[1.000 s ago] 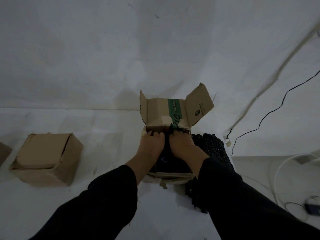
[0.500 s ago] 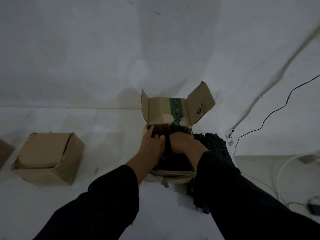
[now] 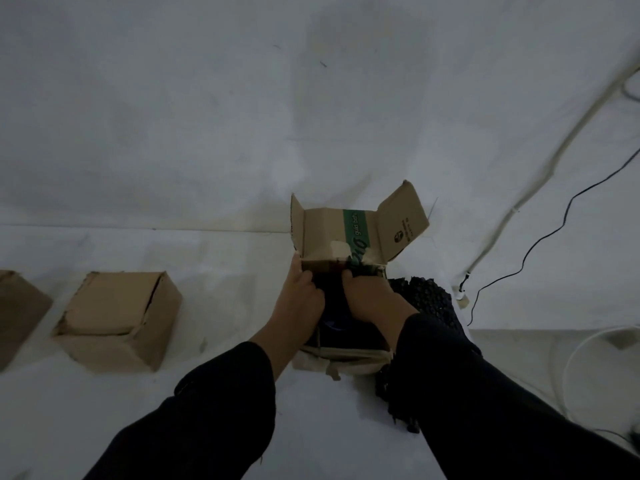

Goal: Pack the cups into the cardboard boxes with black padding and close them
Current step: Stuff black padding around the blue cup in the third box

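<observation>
Dim, bluish-grey, low-light view from a wide-angle head camera. Soft, even light without glare turns the white cloth-covered floor (image 3: 194, 382) dull grey, with only faint, blurred shadows beside the closed brown cardboard box (image 3: 114, 306) near the floor's left edge and on the white wall (image 3: 173, 116) behind the open brown cardboard box (image 3: 322, 230). The open box's inside and the black sleeves (image 3: 207, 420) sink into near-solid black without readable detail. Everything looks slightly soft and grainy, and the pale pipe (image 3: 540, 178) bows toward the right edge.
</observation>
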`<state>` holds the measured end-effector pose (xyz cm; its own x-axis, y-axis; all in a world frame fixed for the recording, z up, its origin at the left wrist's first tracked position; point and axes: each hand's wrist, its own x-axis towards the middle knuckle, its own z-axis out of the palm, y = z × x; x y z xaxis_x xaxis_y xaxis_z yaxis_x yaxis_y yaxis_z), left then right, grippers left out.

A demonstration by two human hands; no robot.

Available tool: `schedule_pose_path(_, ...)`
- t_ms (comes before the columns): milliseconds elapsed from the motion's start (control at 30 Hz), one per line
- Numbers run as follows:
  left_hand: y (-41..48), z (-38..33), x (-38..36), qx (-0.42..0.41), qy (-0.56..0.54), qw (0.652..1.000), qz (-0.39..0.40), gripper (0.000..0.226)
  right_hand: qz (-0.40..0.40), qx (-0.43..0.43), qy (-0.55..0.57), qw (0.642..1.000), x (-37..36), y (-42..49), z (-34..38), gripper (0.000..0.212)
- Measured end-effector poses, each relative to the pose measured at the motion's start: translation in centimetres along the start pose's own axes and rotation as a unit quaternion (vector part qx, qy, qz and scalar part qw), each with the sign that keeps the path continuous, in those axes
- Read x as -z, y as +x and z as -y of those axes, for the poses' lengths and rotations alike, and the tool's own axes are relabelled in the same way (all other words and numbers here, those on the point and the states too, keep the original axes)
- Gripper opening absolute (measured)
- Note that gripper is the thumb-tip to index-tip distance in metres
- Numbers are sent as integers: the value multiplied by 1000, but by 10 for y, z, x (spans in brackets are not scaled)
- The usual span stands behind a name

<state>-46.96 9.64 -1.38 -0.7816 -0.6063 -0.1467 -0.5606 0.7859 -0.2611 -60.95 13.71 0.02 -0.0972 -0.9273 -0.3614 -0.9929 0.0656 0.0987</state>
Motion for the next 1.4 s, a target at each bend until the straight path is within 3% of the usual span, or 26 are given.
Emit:
schedule_pose_path(100,-12,-8,6,29,27,999,22,21,-20,11,-32,999,5,-10,-1,34)
schedule_pose_path(233,-24,-8,18,31,44,998,-17,34,-45,17,-5,999,7,-26,-6,36)
schedule_pose_path(400,-30,-8,29,50,10,999,0,55,-83,29,70,994,12,-52,-13,47)
schedule_pose_path(767,-31,-70,64,-7,-104,990,-94,69,-214,-55,143,965,-7,-134,-57,49)
schedule_pose_path(900,-22,-114,69,-38,-129,986,-103,68,-196,-102,143,965,-31,-155,-82,52)
schedule_pose_path(1067,-10,-161,70,-50,-161,984,-60,72,-168,-130,161,964,-56,-165,-108,49)
schedule_pose_path(1200,0,-189,58,-14,-210,977,-13,74,-139,-126,199,962,-78,-163,-122,53)
schedule_pose_path(1400,11,-217,40,108,-296,946,78,80,-94,-93,231,964,-107,-145,-132,52)
